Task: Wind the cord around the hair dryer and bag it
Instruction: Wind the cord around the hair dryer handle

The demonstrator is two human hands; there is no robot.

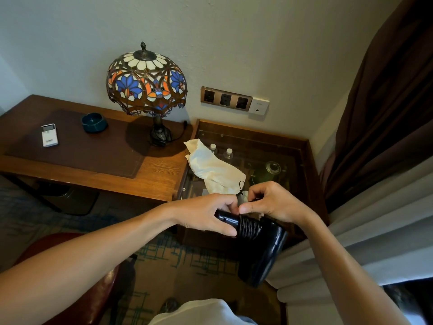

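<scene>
Both hands hold the black hair dryer [257,245] in the air. The left hand [206,212] is closed around the handle; the right hand [269,202] pinches the end of the cord [249,227], already coiled just below its fingers [246,208]. I judge winding nearly finished; next, tuck the end, then reach the cloth bag [213,170] lying beyond the fingers.

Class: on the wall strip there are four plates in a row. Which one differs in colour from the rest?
The white plate at the strip's right end, nearest the curtain; the other three are dark sockets in a bronze frame.
</scene>
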